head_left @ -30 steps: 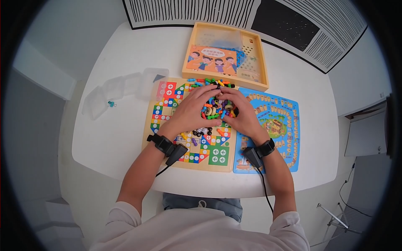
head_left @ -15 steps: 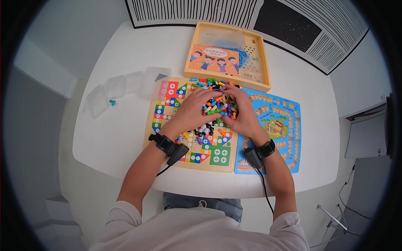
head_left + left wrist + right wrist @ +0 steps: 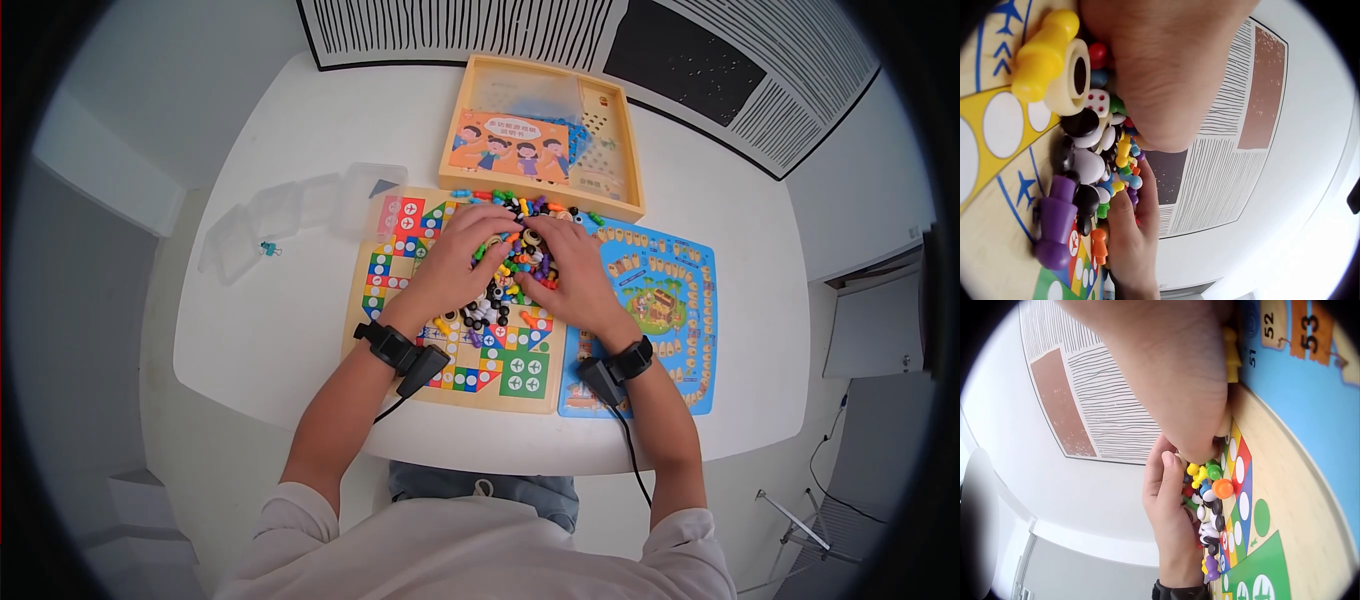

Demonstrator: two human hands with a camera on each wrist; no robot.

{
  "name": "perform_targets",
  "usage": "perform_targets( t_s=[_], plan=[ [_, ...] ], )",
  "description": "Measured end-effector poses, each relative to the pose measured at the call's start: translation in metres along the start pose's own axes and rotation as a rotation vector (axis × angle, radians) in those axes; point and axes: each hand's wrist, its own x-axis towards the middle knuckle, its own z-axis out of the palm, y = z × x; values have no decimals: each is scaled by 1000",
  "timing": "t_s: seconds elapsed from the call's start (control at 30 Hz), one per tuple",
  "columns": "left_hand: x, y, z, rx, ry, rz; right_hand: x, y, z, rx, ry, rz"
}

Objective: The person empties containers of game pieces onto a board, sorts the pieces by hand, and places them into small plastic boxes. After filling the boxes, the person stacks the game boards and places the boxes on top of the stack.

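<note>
A heap of small coloured game pieces lies on the far part of a printed game board. My left hand curves loosely over the heap's left side, and my right hand flanks its right side. Both thumbs stand apart from the fingers at the near side. Closer to the left wrist are a yellow pawn, a cream ring piece, a die and a purple pawn. Black and white pieces cluster at the near side, with an orange pawn nearby.
A blue game board lies to the right. Behind stands a wooden box with an orange booklet inside. Clear plastic containers and a small teal item are at the left.
Both hands have loosened around the heap, and their thumbs have drawn farther apart. The pieces between them have shifted, and a green one now shows beyond the right hand.
</note>
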Motion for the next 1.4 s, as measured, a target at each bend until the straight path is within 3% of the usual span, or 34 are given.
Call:
perform_targets(
  t_s=[0.73, 0.97, 1.4],
  plan=[
    [-1, 8, -2, 269, -83, 87, 1, 1, 2, 58, 3, -27],
    [-2, 15, -5, 347, -121, 63, 0, 4, 3, 209, 32, 31],
    [-3, 11, -5, 406, -134, 17, -1, 1, -5, 139, 6, -28]
  ],
)
